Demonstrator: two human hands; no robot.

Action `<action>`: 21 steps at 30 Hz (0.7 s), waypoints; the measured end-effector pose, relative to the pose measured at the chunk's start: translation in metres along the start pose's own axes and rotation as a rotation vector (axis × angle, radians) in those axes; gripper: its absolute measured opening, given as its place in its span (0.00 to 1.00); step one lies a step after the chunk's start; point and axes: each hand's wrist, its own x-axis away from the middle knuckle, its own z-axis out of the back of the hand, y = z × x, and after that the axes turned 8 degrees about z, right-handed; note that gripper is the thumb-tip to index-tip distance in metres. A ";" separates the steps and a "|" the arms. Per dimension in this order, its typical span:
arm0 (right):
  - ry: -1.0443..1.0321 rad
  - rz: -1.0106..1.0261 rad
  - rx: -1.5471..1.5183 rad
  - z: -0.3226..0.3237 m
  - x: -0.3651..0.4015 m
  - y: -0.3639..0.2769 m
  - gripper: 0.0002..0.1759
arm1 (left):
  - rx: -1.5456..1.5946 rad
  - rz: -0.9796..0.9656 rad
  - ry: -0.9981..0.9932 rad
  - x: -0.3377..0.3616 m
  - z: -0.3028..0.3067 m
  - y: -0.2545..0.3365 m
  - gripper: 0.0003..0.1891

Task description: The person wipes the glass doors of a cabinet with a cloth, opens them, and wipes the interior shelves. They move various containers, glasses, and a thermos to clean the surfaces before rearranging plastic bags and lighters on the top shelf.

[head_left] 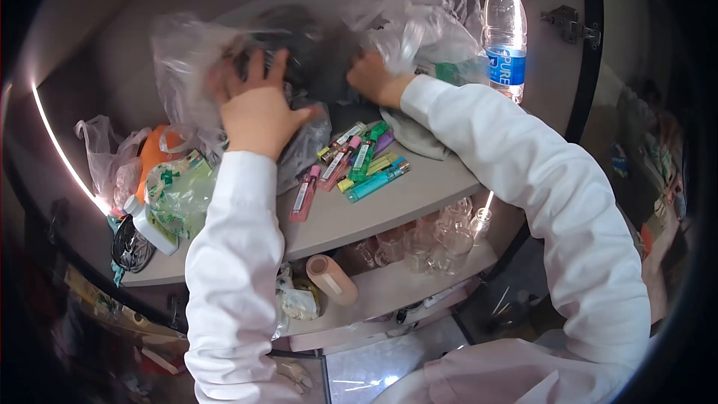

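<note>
My left hand [262, 108] is spread open against a blurred clear plastic bag [179, 60] and the edge of a black plastic bag [299, 41] at the back of the shelf. The curled fingers of my right hand [378, 78] are closed at the black bag's right side, partly blurred. Behind my right hand lies a crumpled clear plastic bag [419, 15]. Several slim coloured tubes with labels, among them a green tube [364, 157], a pink tube [304, 194] and a blue tube [379, 179], lie loose on the shelf in front of my hands.
A water bottle [505, 37] with a blue cap stands at the right by the light strip. Left are a white bottle [149, 224], a green-printed bag [176, 191] and a black cable coil [133, 245]. The lower shelf holds a pink cylinder [331, 279] and several glasses [441, 243].
</note>
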 end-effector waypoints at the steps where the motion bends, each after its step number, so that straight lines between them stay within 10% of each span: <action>1: 0.016 0.022 -0.012 0.014 0.005 -0.011 0.11 | -0.027 0.105 0.042 -0.003 -0.001 -0.003 0.45; 9: -0.121 0.038 -0.165 -0.012 -0.011 -0.004 0.10 | 0.080 0.169 -0.076 -0.004 -0.008 -0.024 0.44; 13: -0.151 -0.099 -0.850 -0.021 0.002 0.021 0.18 | 0.118 0.149 -0.022 -0.002 -0.015 -0.028 0.41; 21: -0.128 -0.297 -0.232 0.034 -0.004 -0.004 0.19 | 0.152 0.161 -0.025 -0.001 -0.014 -0.030 0.39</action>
